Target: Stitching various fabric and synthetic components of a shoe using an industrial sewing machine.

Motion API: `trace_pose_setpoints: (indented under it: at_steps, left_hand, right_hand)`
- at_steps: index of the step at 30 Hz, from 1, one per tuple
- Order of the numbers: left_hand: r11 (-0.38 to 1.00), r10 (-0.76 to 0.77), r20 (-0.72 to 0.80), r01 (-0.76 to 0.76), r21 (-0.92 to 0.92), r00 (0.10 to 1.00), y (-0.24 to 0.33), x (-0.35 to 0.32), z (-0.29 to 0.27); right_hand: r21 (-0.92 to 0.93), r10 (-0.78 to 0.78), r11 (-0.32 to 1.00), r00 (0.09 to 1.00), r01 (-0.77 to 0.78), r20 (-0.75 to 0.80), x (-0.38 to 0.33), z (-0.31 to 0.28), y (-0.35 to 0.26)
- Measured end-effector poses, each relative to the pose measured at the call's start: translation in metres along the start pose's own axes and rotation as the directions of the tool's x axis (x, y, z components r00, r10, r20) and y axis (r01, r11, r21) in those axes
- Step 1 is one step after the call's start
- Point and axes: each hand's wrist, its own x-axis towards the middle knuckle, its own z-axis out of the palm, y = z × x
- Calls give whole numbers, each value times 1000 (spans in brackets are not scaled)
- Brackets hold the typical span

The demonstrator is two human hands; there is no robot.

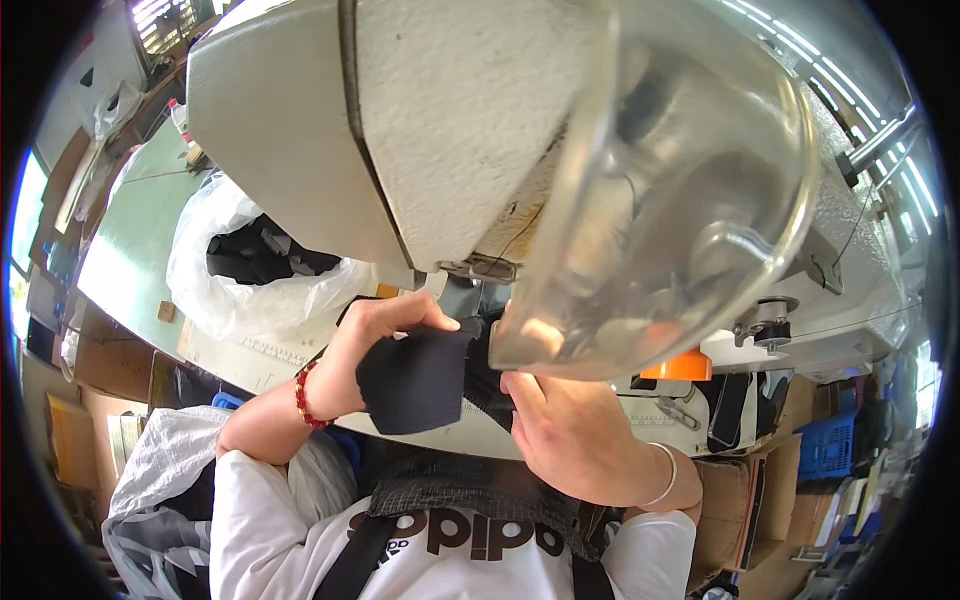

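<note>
A dark fabric piece (415, 385) is pinched between the thumb and fingers of my left hand (350, 355), its wide flap hanging toward me over the table edge. More black fabric (485, 385) lies beside that flap and runs between both hands. My right hand (565, 430) has its thumb and fingers closed on the right edge of this black fabric; part of its fingertips is hidden behind the clear plastic guard (700, 220). Both hands are just in front of the sewing machine head (450, 110). The needle area is mostly covered by the guard and the hands.
On the left, a white plastic bag (200, 270) stands on the table with black pieces inside. An orange part (680, 366) and small thread snips (679, 412) lie to the right. A cardboard box (720, 505) and blue crate (828, 445) stand lower right.
</note>
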Motion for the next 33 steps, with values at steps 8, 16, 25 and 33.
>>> trace_pose_setpoints:
  at_steps: [8, 16, 25, 33]
  left_hand:
    - [994, 113, -51, -113, 11, 992, -17, 0, 7]
    - [895, -112, -237, -6, -445, 965, -23, 2, 13]
    - [894, 318, -75, -273, 356, 945, -6, -4, 9]
    - [880, 347, -143, -269, 391, 927, -15, -2, 13]
  right_hand:
    - [74, 11, 997, 1000, -10, -2, -3, 3, -3]
    - [60, 55, 997, 998, -54, -9, -1, 2, -8]
    - [30, 52, 998, 999, -51, -13, -3, 6, -9]
    - [-36, 40, 999, 999, -40, -2, 2, 2, -12]
